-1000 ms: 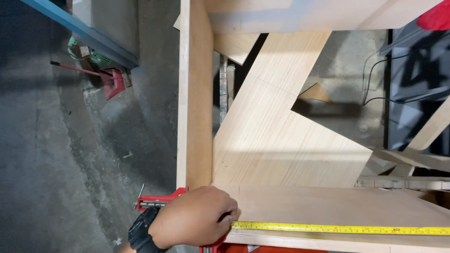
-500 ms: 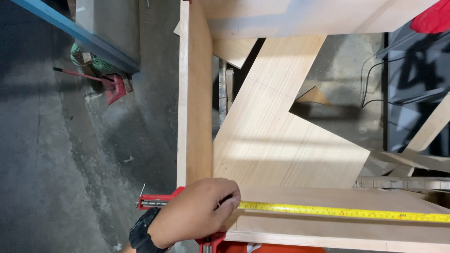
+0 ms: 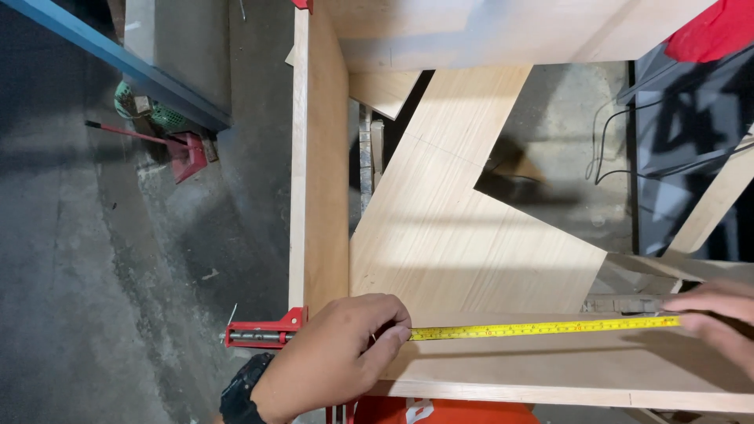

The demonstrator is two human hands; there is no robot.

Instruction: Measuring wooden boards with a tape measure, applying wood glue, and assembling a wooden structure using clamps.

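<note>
Bare left hand [image 3: 330,361], black wristwatch [image 3: 239,389], bare right hand [image 3: 719,318]

Left hand [image 3: 330,357] palm-down, fingers pinched; right hand [image 3: 715,318] flat, fingers extended.

A red dustpan [image 3: 187,155] with a long handle lay on the grey concrete floor [image 3: 102,275], beside a green object [image 3: 157,116]. A blue beam [image 3: 118,59] crossed above. Black cable [image 3: 620,149] trailed near red cloth [image 3: 715,31].

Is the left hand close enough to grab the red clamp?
Probably yes: the left hand pins the yellow tape measure right beside the red clamp, with nothing between them.
</note>
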